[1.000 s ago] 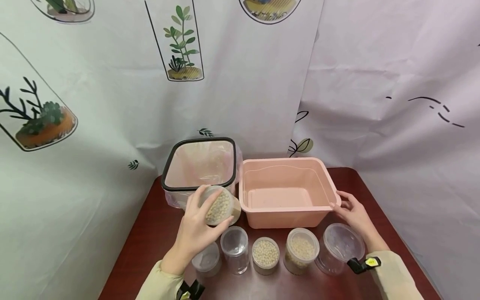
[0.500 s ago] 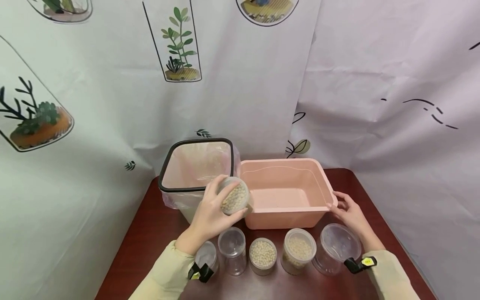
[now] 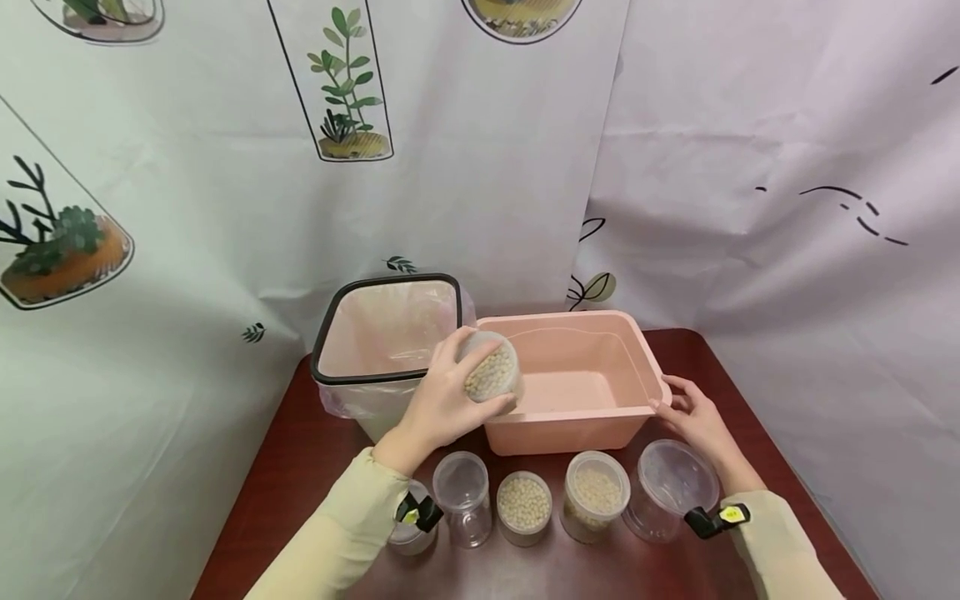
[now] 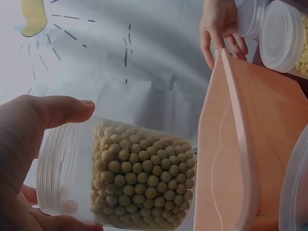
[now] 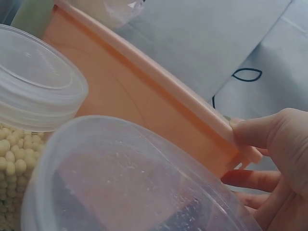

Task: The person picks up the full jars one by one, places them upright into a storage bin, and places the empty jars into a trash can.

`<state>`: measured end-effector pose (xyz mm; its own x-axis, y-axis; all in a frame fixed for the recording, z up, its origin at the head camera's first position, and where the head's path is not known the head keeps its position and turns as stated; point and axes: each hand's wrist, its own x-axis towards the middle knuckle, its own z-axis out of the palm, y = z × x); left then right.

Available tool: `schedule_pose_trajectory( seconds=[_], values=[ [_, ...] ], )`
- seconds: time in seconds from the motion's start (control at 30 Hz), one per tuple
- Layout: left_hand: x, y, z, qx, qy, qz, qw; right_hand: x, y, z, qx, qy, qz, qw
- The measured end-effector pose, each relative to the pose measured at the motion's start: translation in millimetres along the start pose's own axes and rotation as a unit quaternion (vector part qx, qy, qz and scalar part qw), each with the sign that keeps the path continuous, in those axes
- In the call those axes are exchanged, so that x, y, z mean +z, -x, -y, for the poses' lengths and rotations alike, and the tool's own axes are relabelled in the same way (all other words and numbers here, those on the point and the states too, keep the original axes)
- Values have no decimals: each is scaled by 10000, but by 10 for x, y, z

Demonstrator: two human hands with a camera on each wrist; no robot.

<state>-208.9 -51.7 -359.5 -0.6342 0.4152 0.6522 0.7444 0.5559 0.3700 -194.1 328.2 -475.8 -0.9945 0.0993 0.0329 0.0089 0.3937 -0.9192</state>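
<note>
My left hand (image 3: 446, 396) grips a clear plastic jar (image 3: 491, 375) by its lidded end. The jar is tilted, and small round tan beans or beads (image 4: 144, 178) fill much of it. It hangs above the left end of a pink plastic basin (image 3: 566, 433). At the basin's front right corner, my right hand (image 3: 696, 421) pinches the rim between thumb and fingers. The right wrist view shows that thumb on top of the basin's rim (image 5: 192, 98), with the fingers below. No contents are visible on the basin floor.
In front of the basin stands a row of clear jars: a low one (image 3: 412, 542), a tall one (image 3: 461, 500), two with pale beans (image 3: 523, 508) (image 3: 596, 496), and a wide one (image 3: 671, 487). A black-rimmed bin (image 3: 390, 379) with a liner adjoins the basin's left side. A printed cloth hangs behind.
My left hand has carried the jar right and upward, from in front of the bin to above the basin's left end. The right hand stays on the basin rim.
</note>
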Motion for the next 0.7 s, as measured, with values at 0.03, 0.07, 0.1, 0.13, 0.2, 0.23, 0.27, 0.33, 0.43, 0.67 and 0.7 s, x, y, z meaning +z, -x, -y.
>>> schedule_pose_trajectory(
  seconds=[0.03,0.07,0.1,0.13,0.2,0.23,0.27,0.33,0.43,0.67,0.7],
  values=[
    [19,-22,-1,-63,28,67,10000,-5,-2,0,3,-36,1,10000],
    [40,-43,1,-129,44,131,9998,-8,-4,-3,10,-68,5,10000],
    [61,-64,4,-180,66,186,9996,-12,-6,-6,15,-86,11,10000],
    [84,-85,10,-212,71,219,9995,-15,-8,-8,19,-73,16,10000],
    [129,-120,26,-233,55,272,9993,-18,-10,-17,17,-61,27,10000],
    [149,-135,38,-228,34,287,9993,-18,-12,-17,4,-67,37,10000],
    [169,-149,51,-204,11,296,9994,-17,-14,-16,-3,-51,45,10000],
    [203,-175,75,-170,-30,331,9993,-14,-16,-16,-18,-29,58,10000],
    [250,-220,103,-195,-51,461,9987,-10,-19,-9,-10,-47,53,10000],
    [388,-331,167,-482,-149,1044,9933,-16,-29,-23,49,-23,0,10000],
    [412,-341,177,-489,-175,1105,9925,-16,-29,-28,45,-6,2,10000]
  ],
)
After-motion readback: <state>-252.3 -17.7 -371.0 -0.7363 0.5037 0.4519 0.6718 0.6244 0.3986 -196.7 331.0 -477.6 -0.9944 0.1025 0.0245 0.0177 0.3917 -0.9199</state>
